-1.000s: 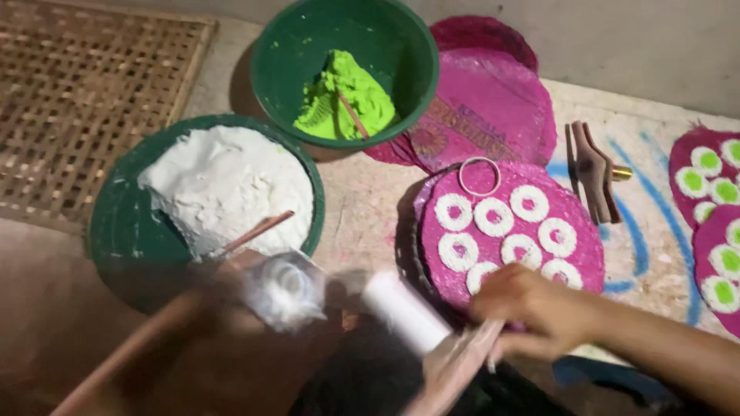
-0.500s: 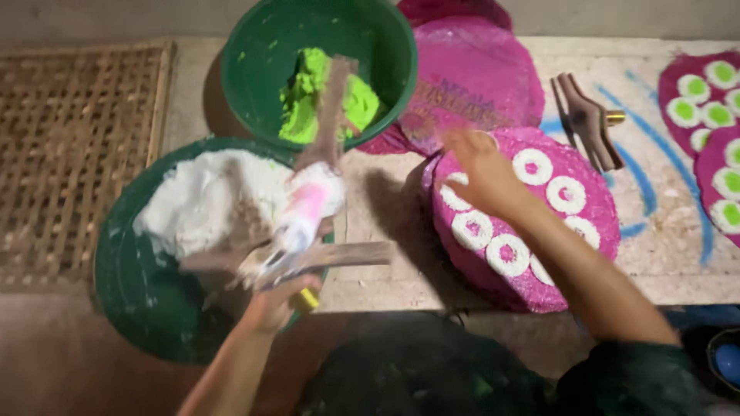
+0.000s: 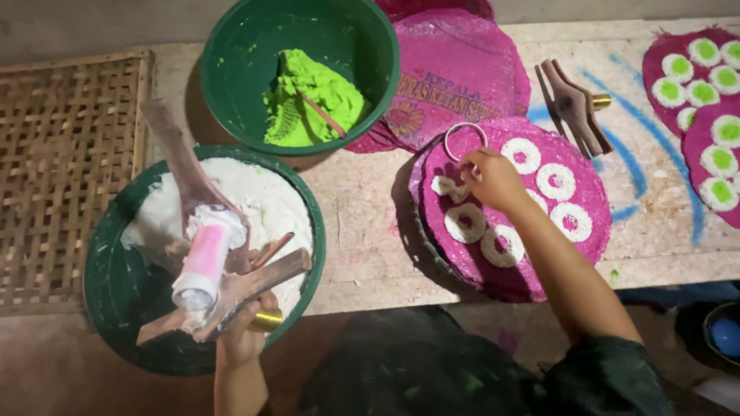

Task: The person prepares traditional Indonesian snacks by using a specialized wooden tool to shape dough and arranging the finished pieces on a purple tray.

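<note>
My left hand (image 3: 245,333) grips a wooden press tool (image 3: 202,262) with a pink cylinder, holding it over the green bowl of white dough (image 3: 104,270). My right hand (image 3: 493,179) rests on the round pink mat (image 3: 574,166), fingers closed at a metal ring (image 3: 464,139) at the mat's far edge. Several white dough rings, such as one (image 3: 556,181), lie on that mat. A thin stick (image 3: 271,250) lies in the white dough beside the press.
A second green bowl (image 3: 239,69) holds bright green dough with a stick in it. More pink mats (image 3: 462,69) lie behind. A second wooden press (image 3: 574,108) lies on the bench. Mats with green-filled white rings (image 3: 713,115) sit far right. A woven bamboo tray (image 3: 54,162) lies left.
My right hand moved from the mat's near edge to its far edge at the metal ring. My left hand brought the press over the white dough bowl and lowered it.
</note>
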